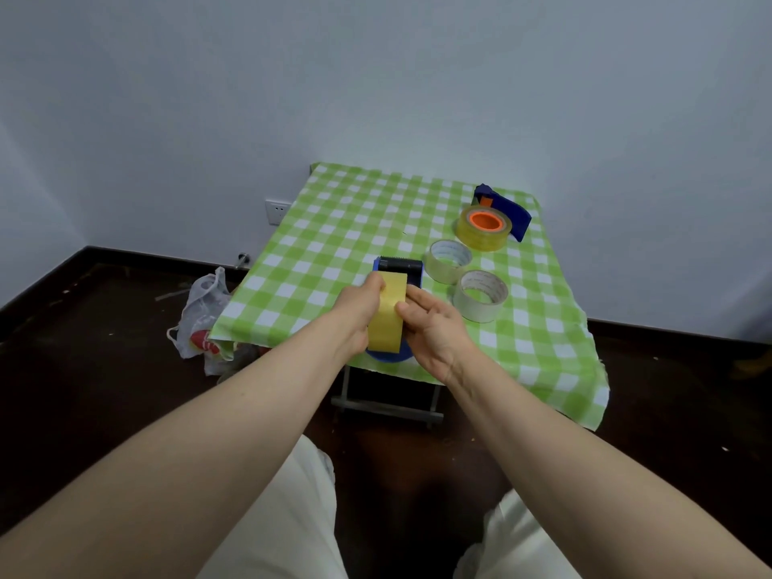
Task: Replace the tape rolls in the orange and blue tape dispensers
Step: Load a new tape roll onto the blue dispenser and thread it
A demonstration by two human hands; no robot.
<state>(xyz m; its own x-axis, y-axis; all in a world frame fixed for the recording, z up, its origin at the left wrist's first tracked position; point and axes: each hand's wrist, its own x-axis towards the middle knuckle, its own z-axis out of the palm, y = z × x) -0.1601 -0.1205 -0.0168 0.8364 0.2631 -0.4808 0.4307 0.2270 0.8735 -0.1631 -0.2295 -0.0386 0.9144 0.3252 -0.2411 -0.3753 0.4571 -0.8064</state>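
A blue tape dispenser (400, 267) with a black roller end stands upright near the table's front edge, carrying a yellowish tape roll (387, 315). My left hand (358, 311) grips the roll and dispenser from the left side. My right hand (434, 328) presses against the roll from the right, thumb on its face. At the back right lies a second blue dispenser (507, 213) with an orange hub (485, 221) and a yellowish roll (482, 236) around that hub. Two clear tape rolls with white cores, one (449, 261) and another (480, 296), lie flat between them.
A small folding table under a green-and-white checked cloth (334, 244) stands against a white wall. A white plastic bag (200, 315) sits on the dark floor at the table's left. A wall socket (276, 211) is low on the wall.
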